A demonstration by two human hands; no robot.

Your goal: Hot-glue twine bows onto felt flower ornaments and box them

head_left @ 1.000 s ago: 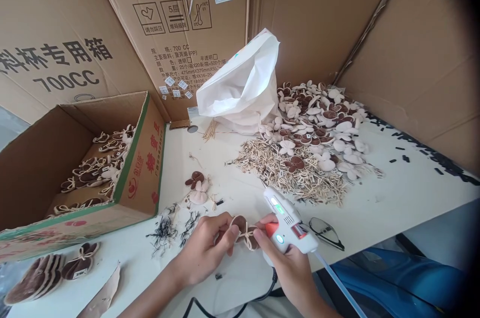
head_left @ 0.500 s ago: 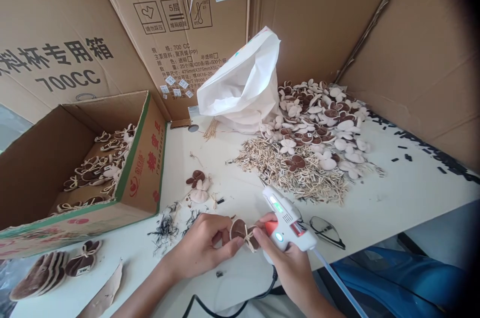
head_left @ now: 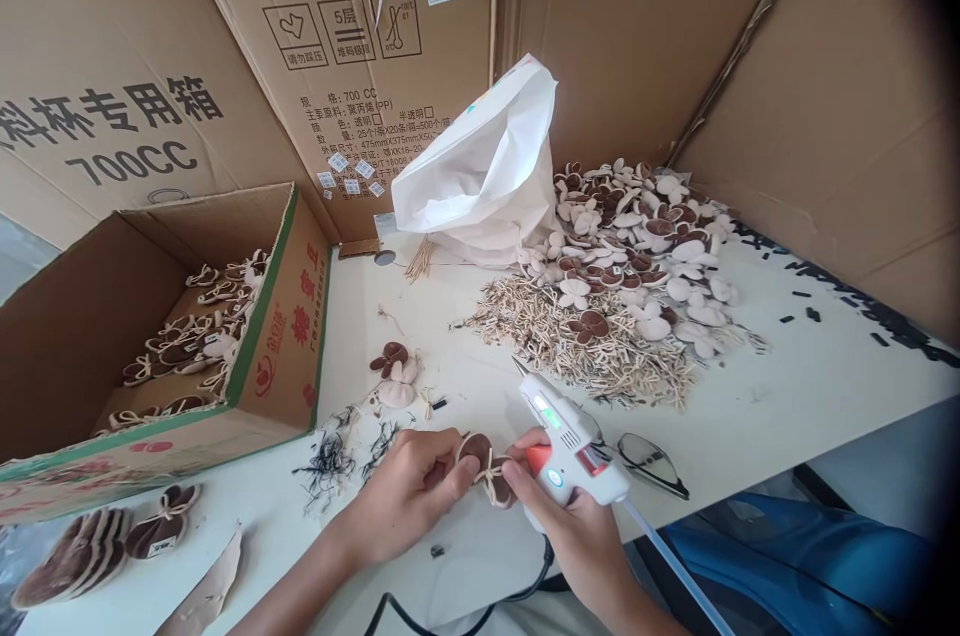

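Between both hands is a small brown felt piece point(head_left: 475, 451) with a pale string bow point(head_left: 491, 478) on it. My left hand point(head_left: 409, 486) pinches its left side between thumb and fingers. My right hand point(head_left: 574, 526) holds a white glue gun point(head_left: 562, 426) with lit green and blue lights, its nozzle pointing up and left. The thumb and a finger of that hand also touch the right side of the felt piece. Several brown and pink felt pieces point(head_left: 395, 386) lie on the table just beyond my left hand.
An open cardboard box point(head_left: 289, 326) with bow-tied pieces stands at left. Behind are a white bag point(head_left: 480, 186), a heap of felt pieces point(head_left: 675, 256) and a pile of pale strings point(head_left: 600, 346). Glasses point(head_left: 652, 461) lie at right; black threads point(head_left: 326, 461) are beside my left hand.
My left thumb has moved slightly up and left on the felt piece, and the piece has turned a little. The glue gun remains in my right hand. The whole view has shifted slightly.
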